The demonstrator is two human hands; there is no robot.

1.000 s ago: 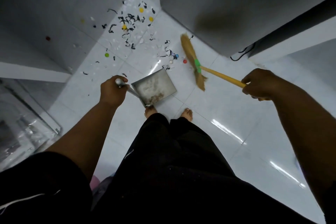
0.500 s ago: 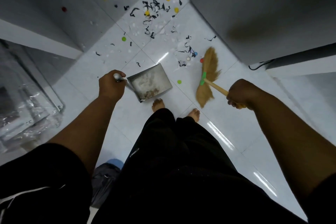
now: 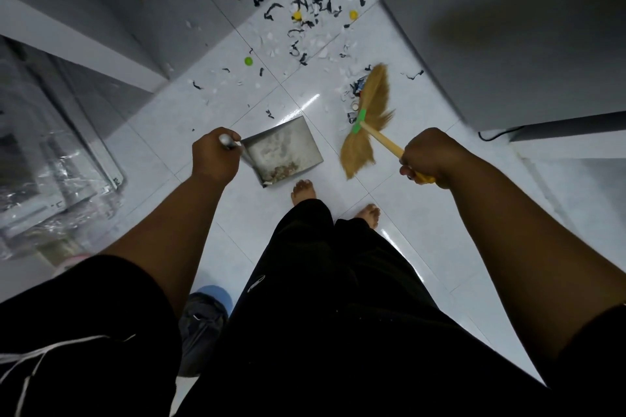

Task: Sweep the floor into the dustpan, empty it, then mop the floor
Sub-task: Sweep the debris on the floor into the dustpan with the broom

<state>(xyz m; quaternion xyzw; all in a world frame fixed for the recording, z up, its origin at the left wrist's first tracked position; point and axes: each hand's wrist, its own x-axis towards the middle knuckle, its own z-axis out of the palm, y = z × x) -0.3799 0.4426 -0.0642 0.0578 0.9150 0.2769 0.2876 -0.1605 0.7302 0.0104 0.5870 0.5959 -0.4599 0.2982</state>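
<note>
Clear plastic wrapping [image 3: 50,179] is seen at the far left. The metal dustpan [image 3: 283,151] is held by its handle in the clenched left hand [image 3: 213,157], just above the white tiled floor [image 3: 440,230], with some dirt lying inside it. Black and white scraps [image 3: 305,27] are strewn beyond it. The broom [image 3: 367,118] is gripped at its yellow handle by the right hand [image 3: 428,157], its bristles beside the scraps.
</note>
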